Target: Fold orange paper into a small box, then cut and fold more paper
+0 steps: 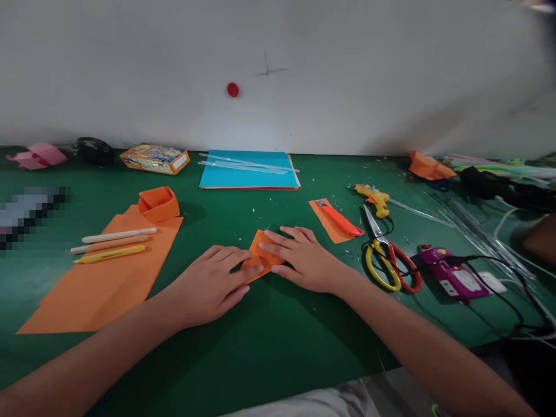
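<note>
A small folded piece of orange paper (256,243) lies on the green tabletop in front of me, partly covered by my fingers. My left hand (211,284) rests at its left side, fingers stretched out, with the thumb and index finger touching its near edge. My right hand (310,260) lies over the paper's right side, fingers spread and pressing flat on it. To the left, larger orange sheets (108,289) carry a folded orange paper shape (158,202), a yellow pen (110,255) and two pale sticks (119,234).
On the right are scissors (388,255), an orange cutter (341,220) on a paper strip, a yellow glue gun (373,197) and a purple power adapter (454,272) with black cables. Blue sheets (247,179) bearing clear sticks and a patterned box (155,159) stand by the wall.
</note>
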A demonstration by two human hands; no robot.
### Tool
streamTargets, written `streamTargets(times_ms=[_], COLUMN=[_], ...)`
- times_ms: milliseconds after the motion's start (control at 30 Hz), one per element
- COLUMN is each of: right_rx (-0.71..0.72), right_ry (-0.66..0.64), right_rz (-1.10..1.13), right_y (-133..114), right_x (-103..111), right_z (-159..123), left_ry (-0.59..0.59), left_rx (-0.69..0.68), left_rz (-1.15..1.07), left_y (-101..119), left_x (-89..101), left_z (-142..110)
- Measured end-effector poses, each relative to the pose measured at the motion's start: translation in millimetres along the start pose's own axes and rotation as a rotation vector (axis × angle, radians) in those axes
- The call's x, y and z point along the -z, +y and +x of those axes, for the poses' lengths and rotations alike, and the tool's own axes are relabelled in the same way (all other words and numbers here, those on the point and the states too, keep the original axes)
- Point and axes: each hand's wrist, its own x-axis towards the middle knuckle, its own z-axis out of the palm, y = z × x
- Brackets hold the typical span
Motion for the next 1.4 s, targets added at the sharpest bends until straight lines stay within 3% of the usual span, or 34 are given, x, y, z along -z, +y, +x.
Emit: streamTargets(times_ms=[400, 600, 1233, 1400], right_rx=[-0.035, -0.024, -0.012, -0.016], right_ry=[-0.014, -0.019, -0.053, -0.06], right_rz=[0.009, 0.03, 0.032, 0.028], right_y=[4.7, 8.8, 9.0, 8.5], right_x=[0.9, -0.7, 0.6, 1.3], right_z=[-3.2, -3.5, -5.1, -5.0], left_ry=[-0.076, -0.074, -0.081, -0.012], left_rx=[-0.023, 0.018, 0.006, -0.045], left_rz=[-0.201, -0.265, -0.186, -0.184], left_y=[-17.4, -28.7, -27.7, -28.1], left_x=[5.8, -3.2, -7.6, -9.3], left_z=[-5.8, -1.5, 0.5, -1.9])
